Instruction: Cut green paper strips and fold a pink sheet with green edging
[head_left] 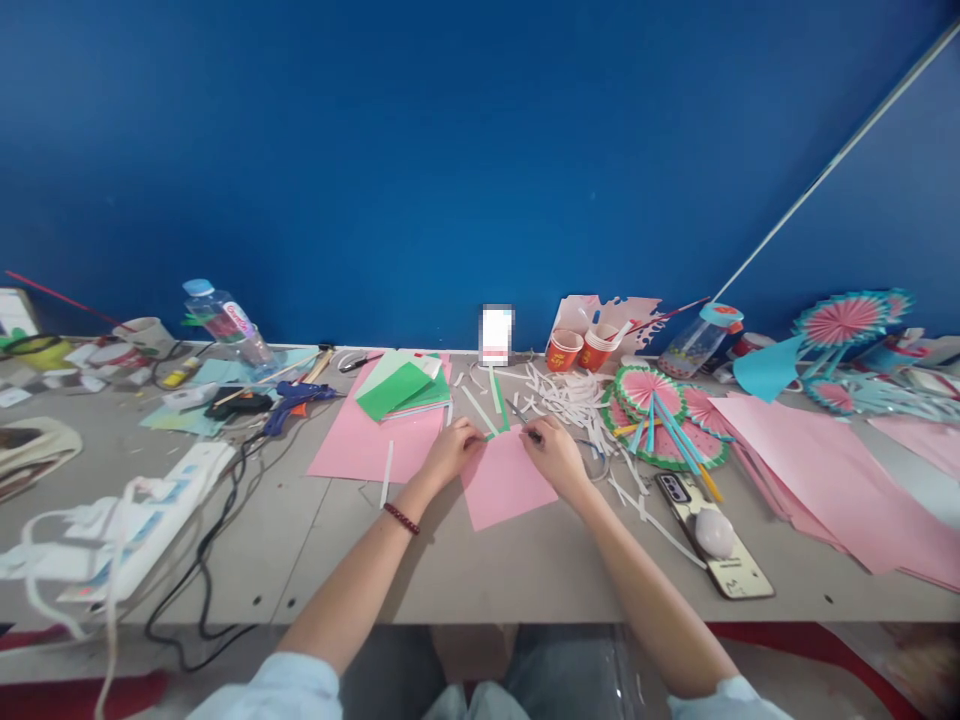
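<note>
A small pink paper sheet point(510, 484) lies tilted on the table in front of me. Along its far edge runs a narrow green strip point(504, 430). My left hand point(452, 450) has its fingers closed at the sheet's far left corner, by one end of the strip. At the far right corner, the fingers of my right hand point(556, 455) pinch the sheet's edge. A thin, dark pointed tool, perhaps scissors, shows beside and under the right hand; whether the hand holds it I cannot tell. Pale green and white strips point(478, 412) lie just beyond the sheet.
Left are green paper sheets point(401, 388) on larger pink paper point(341, 452), a blue glue gun point(296, 402) and a power strip point(161, 515). Right are white paper shreds point(570, 395), watermelon-patterned paper fans point(651, 392), a phone point(739, 572) and pink sheets point(832, 470). Paper cups point(564, 352) stand behind.
</note>
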